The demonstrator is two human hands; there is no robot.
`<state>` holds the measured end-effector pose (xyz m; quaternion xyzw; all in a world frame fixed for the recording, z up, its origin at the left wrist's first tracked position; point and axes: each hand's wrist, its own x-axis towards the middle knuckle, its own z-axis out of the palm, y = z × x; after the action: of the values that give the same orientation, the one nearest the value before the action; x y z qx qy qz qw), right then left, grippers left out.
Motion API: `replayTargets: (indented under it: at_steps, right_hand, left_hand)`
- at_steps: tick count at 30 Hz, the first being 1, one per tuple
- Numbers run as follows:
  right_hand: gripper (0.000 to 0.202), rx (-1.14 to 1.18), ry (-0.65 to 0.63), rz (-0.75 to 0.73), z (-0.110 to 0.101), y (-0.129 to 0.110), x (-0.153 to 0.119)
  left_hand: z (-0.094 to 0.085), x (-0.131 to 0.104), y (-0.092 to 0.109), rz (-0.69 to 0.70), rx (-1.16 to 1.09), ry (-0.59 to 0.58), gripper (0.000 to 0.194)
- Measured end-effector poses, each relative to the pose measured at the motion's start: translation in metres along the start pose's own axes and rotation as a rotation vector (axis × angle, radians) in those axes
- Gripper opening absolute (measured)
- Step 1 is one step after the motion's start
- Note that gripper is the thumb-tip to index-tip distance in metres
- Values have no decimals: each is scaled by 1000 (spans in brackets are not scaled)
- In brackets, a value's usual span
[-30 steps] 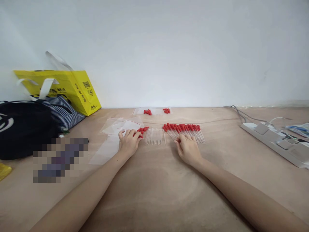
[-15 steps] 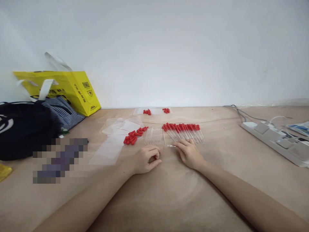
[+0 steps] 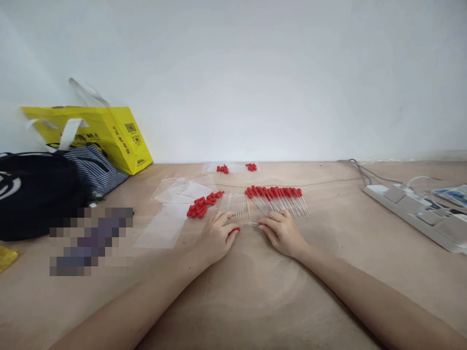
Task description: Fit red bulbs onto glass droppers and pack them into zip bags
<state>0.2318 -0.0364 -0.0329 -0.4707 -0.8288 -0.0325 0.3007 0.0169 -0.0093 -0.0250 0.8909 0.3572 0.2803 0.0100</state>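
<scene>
My left hand pinches a red rubber bulb between thumb and fingertips, its end just showing. Facing it, my right hand is closed on a thin glass dropper tube, which points left toward the bulb with a gap between them. Behind my left hand, bare glass tubes lie side by side in a row. A pile of loose red bulbs is to the left of them. Beyond my right hand lie several droppers with red bulbs fitted on their far ends.
Clear plastic zip bags are spread left of the bulbs. Another bag with red bulbs and tubes lies by the wall. A yellow bag and dark bag stand at left, a power strip at right.
My left hand has turned and its fingers have extended, bringing the red bulb into view at the fingertips. My right hand has shifted slightly left with the glass tube.
</scene>
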Motion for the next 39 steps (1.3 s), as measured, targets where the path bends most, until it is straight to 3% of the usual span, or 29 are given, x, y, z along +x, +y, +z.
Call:
replayTargets:
  at_steps: [6, 17, 24, 29, 39]
  right_hand:
    - [24, -29, 41, -72, 2, -8, 3]
    - [24, -18, 104, -104, 2, -22, 2]
    - [23, -54, 75, -183, 3, -19, 2]
    - [22, 40, 74, -154, 3, -21, 1]
    - [21, -44, 177, -185, -2, -8, 8]
  left_hand:
    - [-5, 3, 11, -84, -7, 4, 18]
    - [1, 2, 13, -197, -201, 35, 12]
    - [-1, 0, 13, -130, -186, -11, 11]
    - [-1, 0, 15, -76, -203, 0, 12]
    - [-6, 3, 10, -102, -180, 79, 12]
